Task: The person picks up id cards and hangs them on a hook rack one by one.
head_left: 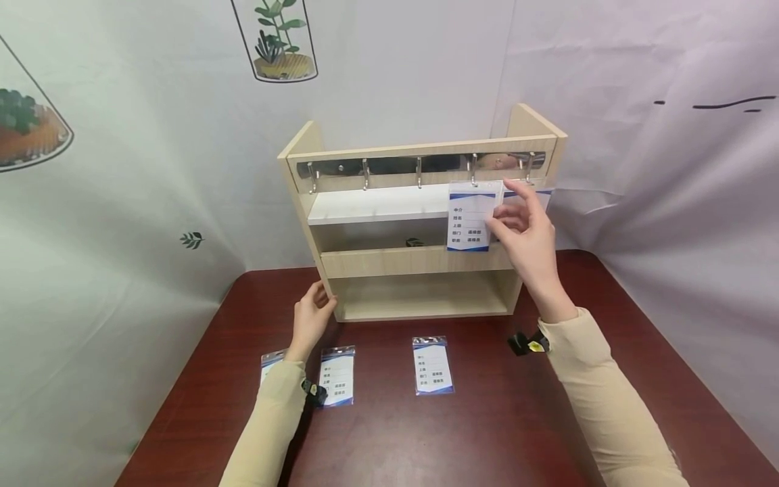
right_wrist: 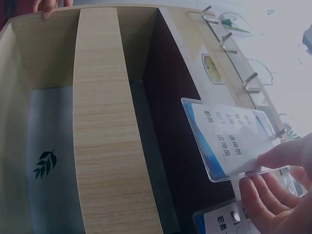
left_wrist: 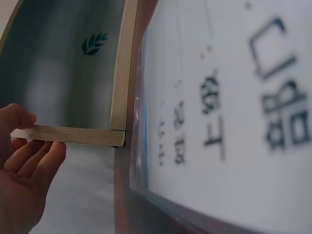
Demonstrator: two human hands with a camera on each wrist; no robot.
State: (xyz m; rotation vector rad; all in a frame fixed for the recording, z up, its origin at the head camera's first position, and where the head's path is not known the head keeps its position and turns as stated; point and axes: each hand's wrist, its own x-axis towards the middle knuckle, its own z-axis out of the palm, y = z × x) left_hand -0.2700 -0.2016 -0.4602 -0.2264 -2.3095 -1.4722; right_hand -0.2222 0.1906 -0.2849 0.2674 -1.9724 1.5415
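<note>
A light wooden shelf (head_left: pixel 420 264) with a metal hook rail (head_left: pixel 389 166) stands on the table. My left hand (head_left: pixel 312 314) grips its lower left side panel (left_wrist: pixel 73 135), thumb on one face and fingers on the other. At the fourth hook from the left hangs a clear-sleeved name badge (head_left: pixel 471 220), printed in blue and white. My right hand (head_left: pixel 526 226) pinches this badge by its right edge; in the right wrist view the badge (right_wrist: pixel 226 141) tilts between the fingers. Behind the hand, a second badge (right_wrist: pixel 224 219) hangs at the last hook, partly hidden.
Three more badges lie on the dark red table (head_left: pixel 475 419): one in the middle (head_left: pixel 433 365), one beside the left wrist (head_left: pixel 337 372), and one partly under the left sleeve (head_left: pixel 270 362). Bare hooks (head_left: pixel 366 174) line the rail's left part. A pale printed curtain (head_left: pixel 152 169) hangs behind.
</note>
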